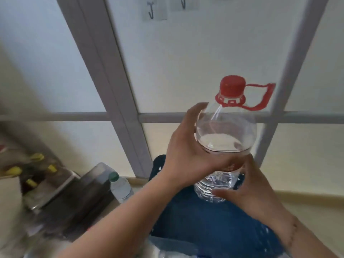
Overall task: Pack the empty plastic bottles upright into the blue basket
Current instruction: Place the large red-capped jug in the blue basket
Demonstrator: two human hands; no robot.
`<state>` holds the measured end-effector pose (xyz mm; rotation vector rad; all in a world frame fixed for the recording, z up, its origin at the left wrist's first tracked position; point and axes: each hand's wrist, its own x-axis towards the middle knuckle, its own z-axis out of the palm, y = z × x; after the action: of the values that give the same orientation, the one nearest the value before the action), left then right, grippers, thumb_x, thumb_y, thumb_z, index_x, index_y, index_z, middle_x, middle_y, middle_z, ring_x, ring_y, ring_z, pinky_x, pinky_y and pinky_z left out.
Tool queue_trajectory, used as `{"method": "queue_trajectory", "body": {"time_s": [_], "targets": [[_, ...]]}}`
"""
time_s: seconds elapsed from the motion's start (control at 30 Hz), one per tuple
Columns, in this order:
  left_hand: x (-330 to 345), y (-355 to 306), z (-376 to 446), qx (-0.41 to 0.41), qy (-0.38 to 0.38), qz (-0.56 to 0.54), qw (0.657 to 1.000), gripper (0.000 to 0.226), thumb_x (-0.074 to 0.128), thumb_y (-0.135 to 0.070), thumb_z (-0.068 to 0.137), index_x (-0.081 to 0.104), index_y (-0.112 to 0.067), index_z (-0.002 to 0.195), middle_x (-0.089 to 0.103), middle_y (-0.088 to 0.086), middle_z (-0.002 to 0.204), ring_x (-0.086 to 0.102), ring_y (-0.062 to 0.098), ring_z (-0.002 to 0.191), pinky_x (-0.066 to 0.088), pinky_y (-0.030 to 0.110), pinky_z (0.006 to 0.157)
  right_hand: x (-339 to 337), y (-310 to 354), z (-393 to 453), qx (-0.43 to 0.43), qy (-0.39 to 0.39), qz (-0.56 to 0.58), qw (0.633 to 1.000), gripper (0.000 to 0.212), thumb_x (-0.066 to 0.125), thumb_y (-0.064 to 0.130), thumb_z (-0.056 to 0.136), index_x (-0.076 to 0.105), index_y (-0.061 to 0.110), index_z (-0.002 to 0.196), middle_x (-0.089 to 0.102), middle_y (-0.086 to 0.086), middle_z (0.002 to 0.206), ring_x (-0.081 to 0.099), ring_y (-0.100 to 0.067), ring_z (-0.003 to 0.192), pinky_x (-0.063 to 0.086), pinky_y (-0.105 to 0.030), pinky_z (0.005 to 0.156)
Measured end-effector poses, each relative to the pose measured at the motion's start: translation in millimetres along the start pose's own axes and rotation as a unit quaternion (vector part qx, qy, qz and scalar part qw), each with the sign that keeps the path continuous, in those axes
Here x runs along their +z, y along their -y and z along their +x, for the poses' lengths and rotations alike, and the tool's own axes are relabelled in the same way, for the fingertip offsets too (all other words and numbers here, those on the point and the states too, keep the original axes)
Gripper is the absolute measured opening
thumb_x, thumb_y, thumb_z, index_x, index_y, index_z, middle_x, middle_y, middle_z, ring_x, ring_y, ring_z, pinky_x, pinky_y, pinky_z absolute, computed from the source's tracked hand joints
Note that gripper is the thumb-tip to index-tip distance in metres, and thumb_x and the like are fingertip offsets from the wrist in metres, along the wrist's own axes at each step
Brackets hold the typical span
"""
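Note:
A large clear plastic bottle (226,133) with a red cap and a red carry handle is held upright in the air, right of centre. My left hand (186,151) wraps its left side at the label. My right hand (247,185) supports its ribbed lower part from the right. Under the bottle lies the blue basket (201,220), its dark rim showing behind my left wrist; my arms hide much of it. A small clear bottle with a green cap (120,187) stands upright to the left of the basket.
Grey flat boxes (87,194) lie at the left. Behind them sit several bottles with yellow caps (37,157), blurred. A white wall with grey frame bars (115,90) rises behind the basket, with two hooks near the top. Crumpled clear plastic shows at the bottom edge.

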<state>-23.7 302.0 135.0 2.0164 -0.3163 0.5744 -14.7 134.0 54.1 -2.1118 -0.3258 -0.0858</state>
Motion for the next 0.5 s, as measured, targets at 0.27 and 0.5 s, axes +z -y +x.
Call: {"method": "queue_trajectory", "body": {"time_s": [0.27,0.5], "targets": [[-44,136,-22,-0.089,0.121,0.067,0.986,0.108,0.095,-0.048,0.053,0.029,-0.039,0.138,0.054,-0.017,0.127,0.062,0.007,0.111,0.057,0.037,0.094,152,-48,52,0.075,0.123,-0.007,0.990,0.114,0.091,0.036,0.042,0.030,0.025,0.138,0.044,0.013,0.129,0.045,0.001,0.114,0.034,0.004,0.083],[-49,187,-17,-0.097,0.175,0.238,0.950,0.109,0.082,-0.069,0.053,0.027,-0.031,0.139,0.050,-0.008,0.137,0.035,0.016,0.129,0.039,0.036,0.104,188,-61,66,0.093,0.113,-0.067,0.987,0.110,0.094,0.020,0.050,0.030,0.018,0.139,0.034,0.014,0.118,0.038,-0.002,0.110,0.032,0.006,0.066]]}}
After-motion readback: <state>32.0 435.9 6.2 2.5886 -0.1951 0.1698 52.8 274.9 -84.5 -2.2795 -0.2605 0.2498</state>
